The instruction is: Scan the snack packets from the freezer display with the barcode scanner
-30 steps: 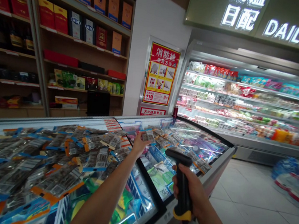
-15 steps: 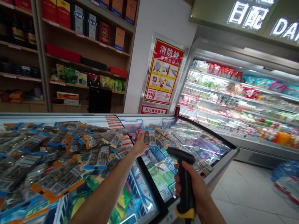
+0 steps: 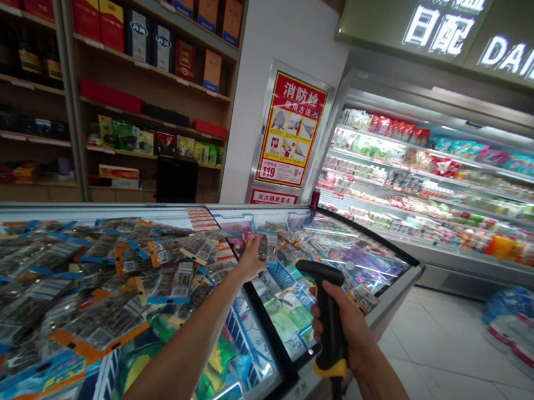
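Over the freezer's glass top, my left hand (image 3: 250,260) is closed on the edge of a small clear packet (image 3: 268,246) with dark contents and a blue edge. My right hand (image 3: 342,321) grips the handle of a black and yellow barcode scanner (image 3: 328,320), its head tilted to the left toward the packet. The scanner's cable hangs down past the freezer's edge. To the left of my left arm lies a wide heap of similar packets (image 3: 105,270) with blue or orange edges. More such packets (image 3: 291,242) lie beyond my left hand.
The chest freezer (image 3: 292,384) holds blue wire baskets (image 3: 241,338) with bagged goods under the glass. Shelves of boxes (image 3: 184,58) stand behind on the left, a lit chiller (image 3: 447,178) at the back right. Wrapped bottle packs (image 3: 525,332) sit on the tiled floor (image 3: 443,394).
The packet in my left hand has turned slightly. My right hand and the scanner appear a little farther left, and the whole view has shifted slightly.
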